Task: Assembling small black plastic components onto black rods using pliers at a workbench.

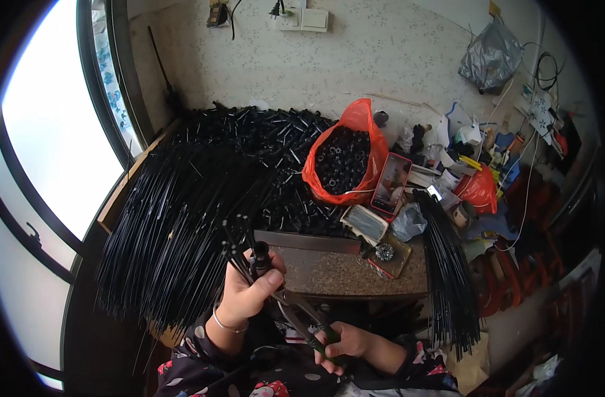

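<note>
My left hand [253, 291] is closed around a small bundle of thin black rods [233, 251] with round tips, together with a short black tube [260, 257] that stands up between thumb and fingers. Lower and to the right, my right hand [342, 347] is wrapped round a dark green handle-like part [327, 334]. Dark, narrow lengths [302, 317] run between the two hands; whether they belong to a tool or to the rods I cannot tell. Both hands are over my lap, in front of the table edge [355, 291].
A large heap of long black rods [177, 231] covers the table's left, with short black tubes [269, 132] behind. A red bag [309, 169] holds small black toothed rings. Beside it are a phone [390, 185], a silver toothed part [384, 252] and another rod bundle [448, 278].
</note>
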### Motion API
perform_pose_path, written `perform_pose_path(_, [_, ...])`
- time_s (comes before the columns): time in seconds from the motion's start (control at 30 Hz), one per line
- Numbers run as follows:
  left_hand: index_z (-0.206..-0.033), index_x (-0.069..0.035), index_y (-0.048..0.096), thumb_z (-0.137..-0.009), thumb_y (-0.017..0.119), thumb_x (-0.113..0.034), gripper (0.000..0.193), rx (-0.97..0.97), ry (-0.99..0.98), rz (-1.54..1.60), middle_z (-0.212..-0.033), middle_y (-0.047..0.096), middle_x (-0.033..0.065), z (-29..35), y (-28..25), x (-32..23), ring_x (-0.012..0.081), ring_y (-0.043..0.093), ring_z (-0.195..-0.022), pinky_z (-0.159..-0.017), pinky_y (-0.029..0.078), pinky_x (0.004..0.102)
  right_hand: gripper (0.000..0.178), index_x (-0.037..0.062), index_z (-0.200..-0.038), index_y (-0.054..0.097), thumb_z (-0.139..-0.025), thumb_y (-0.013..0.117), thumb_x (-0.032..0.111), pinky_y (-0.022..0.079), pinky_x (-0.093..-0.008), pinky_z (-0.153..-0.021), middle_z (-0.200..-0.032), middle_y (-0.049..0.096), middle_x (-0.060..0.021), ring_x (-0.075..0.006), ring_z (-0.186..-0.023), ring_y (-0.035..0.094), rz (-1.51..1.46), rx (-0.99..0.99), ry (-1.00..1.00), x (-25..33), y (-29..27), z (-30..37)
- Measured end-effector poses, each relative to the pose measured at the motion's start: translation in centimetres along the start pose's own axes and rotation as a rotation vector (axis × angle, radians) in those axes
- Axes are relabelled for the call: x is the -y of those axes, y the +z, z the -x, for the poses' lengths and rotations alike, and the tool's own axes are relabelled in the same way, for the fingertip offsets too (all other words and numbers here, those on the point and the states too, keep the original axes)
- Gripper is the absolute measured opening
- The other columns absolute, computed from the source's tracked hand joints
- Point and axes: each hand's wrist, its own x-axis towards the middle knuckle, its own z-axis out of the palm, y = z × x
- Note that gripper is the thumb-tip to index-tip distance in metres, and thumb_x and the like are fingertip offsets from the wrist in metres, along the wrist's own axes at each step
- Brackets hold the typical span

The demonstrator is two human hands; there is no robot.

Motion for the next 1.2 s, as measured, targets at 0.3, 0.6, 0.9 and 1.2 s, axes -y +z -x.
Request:
perform_pose_path(0.3, [-0.095,-0.003,0.056,-0.048,0.089,-0.021,0.060,0.065,0.053,-0.175,-0.083,0.054,-0.0030,-0.1,-0.9,-0.1,0.0054,0.048,-0.076,-0.067,0.040,0.0199,0.032,-0.0025,-0.097,0.051,-0.069,0.065,0.007,0.047,-0.0346,-0.058,-0.074,0.058,-0.0118,-0.0239,-0.060,0.058,1.442,-0.766,-0.769,2.7,-0.5,0.9])
perform_pose_path(0.6, [-0.095,-0.004,0.056,-0.048,0.089,-0.026,0.062,0.145,0.036,-0.132,-0.087,0.053,-0.0026,-0.1,-0.6,0.0,0.0060,0.048,-0.077,-0.068,0.041,0.0210,0.055,-0.0016,-0.107,0.044,-0.063,0.075,0.008,0.043,-0.0231,-0.052,-0.067,0.056,-0.0025,-0.0091,-0.054,0.053,0.720,-0.433,-0.378,0.2,1.1,-1.1])
perform_pose_path(0.9, [-0.085,-0.005,0.056,-0.052,0.088,-0.017,0.047,0.144,-0.016,-0.074,-0.070,0.049,-0.0069,-0.7,-0.6,0.1,0.0012,0.043,-0.066,-0.058,0.036,0.0176,0.025,-0.0069,-0.111,0.047,-0.091,0.047,0.008,0.046,-0.0247,-0.068,-0.082,0.058,-0.0068,-0.0110,-0.071,0.058,0.252,-0.203,-0.193,-2.0,2.4,-0.6])
perform_pose_path(1.2, [-0.082,-0.004,0.055,-0.059,0.084,-0.014,0.039,0.054,0.027,-0.201,-0.074,0.052,-0.0040,0.1,-0.2,0.6,0.0022,0.047,-0.067,-0.058,0.039,0.0172,0.051,-0.0030,-0.134,0.025,-0.092,0.046,0.014,0.048,-0.0292,-0.064,-0.085,0.060,-0.0154,-0.0194,-0.066,0.059,-0.043,0.003,-0.120,-1.3,-0.1,0.3])
